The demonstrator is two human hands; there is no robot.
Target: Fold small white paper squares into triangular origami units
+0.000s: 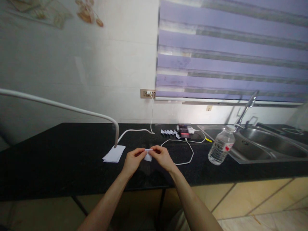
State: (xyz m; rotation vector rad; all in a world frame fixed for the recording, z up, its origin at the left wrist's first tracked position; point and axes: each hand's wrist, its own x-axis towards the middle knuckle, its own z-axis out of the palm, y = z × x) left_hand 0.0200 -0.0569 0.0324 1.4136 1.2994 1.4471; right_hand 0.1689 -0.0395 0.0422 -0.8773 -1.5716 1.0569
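Note:
A small piece of white paper (148,156) is held up between my two hands, above the front part of the black counter. My left hand (133,161) pinches its upper left edge between thumb and fingers. On the opposite edge, my right hand (162,156) pinches it the same way. The paper looks folded along the top. To the left of my hands lies a stack of white paper sheets (115,154). Beyond my right hand, several small folded white paper pieces (168,132) stand in a row.
A dark device (184,131) with white cables sits behind my right hand. A water bottle (221,146) stands at the right, beside the steel sink (245,146). A white bent tube (91,113) reaches down to the paper stack. A plug sits in the wall outlet (145,93).

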